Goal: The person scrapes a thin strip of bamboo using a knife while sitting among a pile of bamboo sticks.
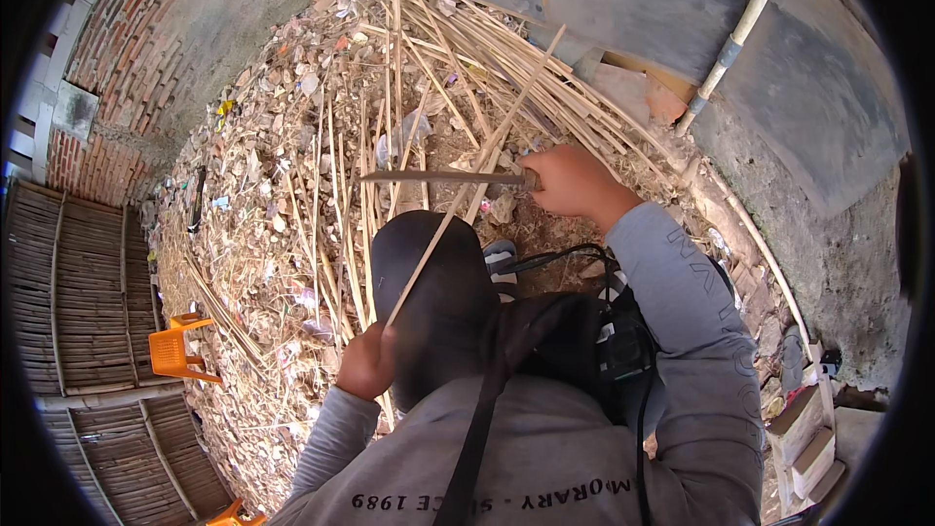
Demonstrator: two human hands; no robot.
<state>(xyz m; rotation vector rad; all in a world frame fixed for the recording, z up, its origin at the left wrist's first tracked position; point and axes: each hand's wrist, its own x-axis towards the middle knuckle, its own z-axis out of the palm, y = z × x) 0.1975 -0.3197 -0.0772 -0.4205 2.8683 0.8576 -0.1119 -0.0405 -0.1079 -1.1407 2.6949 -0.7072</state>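
Note:
My left hand [366,362] is closed around the near end of a long, thin bamboo strip [427,263]. The strip slants over my dark-clad knee, away and to the right. In my right hand [570,183] is the handle of a machete [429,176], its blade pointing left. The blade crosses the strip beyond my knee; whether they touch I cannot tell. Many more bamboo strips [506,68] lie in a loose pile on the ground ahead, and others [331,195] lie to the left of the blade.
Dry scraps and litter [263,224] cover the ground. An orange plastic chair [175,351] stands at left beside a woven bamboo wall [88,282]. A grey wall [818,88] with a pale pipe [745,24] rises at right. A black device [623,346] with a cable hangs by my lap.

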